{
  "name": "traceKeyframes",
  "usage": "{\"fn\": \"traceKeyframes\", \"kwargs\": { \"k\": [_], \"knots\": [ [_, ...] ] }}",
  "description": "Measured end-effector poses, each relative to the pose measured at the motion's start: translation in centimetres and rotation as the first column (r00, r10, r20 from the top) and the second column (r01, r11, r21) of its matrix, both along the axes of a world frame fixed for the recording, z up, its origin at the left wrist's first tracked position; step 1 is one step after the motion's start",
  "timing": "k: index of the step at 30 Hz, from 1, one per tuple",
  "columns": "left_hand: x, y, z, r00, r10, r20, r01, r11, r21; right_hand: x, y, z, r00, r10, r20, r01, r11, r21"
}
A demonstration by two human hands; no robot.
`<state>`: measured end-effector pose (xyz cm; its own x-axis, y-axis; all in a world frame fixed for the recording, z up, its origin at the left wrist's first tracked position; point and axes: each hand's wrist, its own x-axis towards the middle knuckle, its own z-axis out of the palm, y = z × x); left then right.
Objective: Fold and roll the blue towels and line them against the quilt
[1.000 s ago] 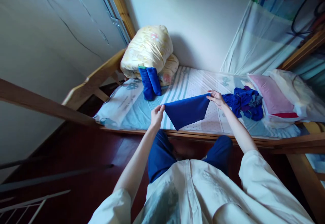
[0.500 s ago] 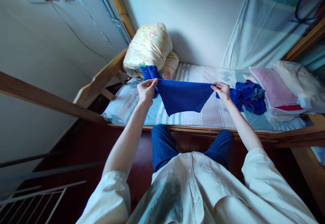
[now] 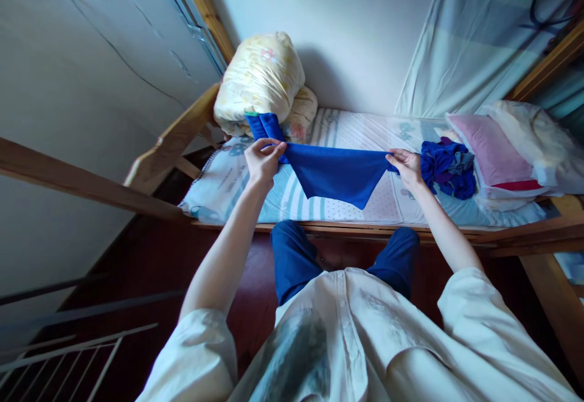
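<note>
A blue cloth (image 3: 337, 174) hangs stretched between my two hands above the bed, its top edge taut and its lower corners loose. My left hand (image 3: 263, 162) pinches the upper left corner between thumb and fingers. At the upper right corner my right hand (image 3: 405, 165) has the same kind of pinch. Behind my left hand, folded blue cloths (image 3: 264, 125) lean against a cream bundled quilt (image 3: 260, 79). To the right of my right hand lies a crumpled heap of blue and purple cloths (image 3: 449, 168).
The bed (image 3: 356, 128) has a patterned sheet and a wooden frame. At its right end lie a pink pillow (image 3: 490, 146) and a whitish bundle (image 3: 541, 140). A wooden post (image 3: 86, 180) crosses on the left, above a white metal rack (image 3: 77, 353). A pale curtain (image 3: 438, 55) hangs behind.
The cloth's hanging lower edge has swung, with its right corner now lower than its left. Both hands keep their pinch, slightly farther apart. The view has shifted a little.
</note>
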<state>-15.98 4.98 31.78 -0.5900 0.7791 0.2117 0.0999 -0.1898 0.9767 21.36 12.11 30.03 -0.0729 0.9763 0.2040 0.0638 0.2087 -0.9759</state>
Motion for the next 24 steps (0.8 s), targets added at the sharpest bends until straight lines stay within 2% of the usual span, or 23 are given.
{"fn": "traceKeyframes", "kwargs": {
  "k": [7, 10, 13, 18, 22, 24],
  "knots": [
    [-0.2, -3.6, -0.7, 0.988, -0.144, -0.059, 0.133, 0.977, -0.168, 2.5, -4.7, -0.4, 1.000, 0.007, 0.020, -0.005, 0.994, -0.108],
    [-0.5, -4.8, -1.1, 0.978, -0.205, -0.024, 0.194, 0.952, -0.235, 3.4, -6.5, -0.4, 1.000, 0.016, 0.019, -0.012, 0.986, -0.164],
    [-0.8, -4.7, -1.7, 0.972, -0.231, 0.032, 0.231, 0.933, -0.276, 4.0, -7.1, -0.5, 0.999, 0.032, 0.014, -0.028, 0.981, -0.194],
    [-0.9, -2.4, -3.9, 0.961, -0.250, 0.117, 0.274, 0.907, -0.320, 3.7, -4.9, -1.5, 0.999, 0.053, 0.009, -0.048, 0.958, -0.282],
    [-0.1, 0.8, -6.1, 0.950, -0.227, 0.215, 0.290, 0.893, -0.343, 2.5, -1.2, -3.1, 0.998, 0.066, -0.001, -0.061, 0.917, -0.394],
    [0.4, 3.0, -6.6, 0.950, -0.197, 0.242, 0.273, 0.899, -0.342, 1.6, 1.0, -3.7, 0.999, 0.041, 0.009, -0.034, 0.910, -0.414]
  ]
}}
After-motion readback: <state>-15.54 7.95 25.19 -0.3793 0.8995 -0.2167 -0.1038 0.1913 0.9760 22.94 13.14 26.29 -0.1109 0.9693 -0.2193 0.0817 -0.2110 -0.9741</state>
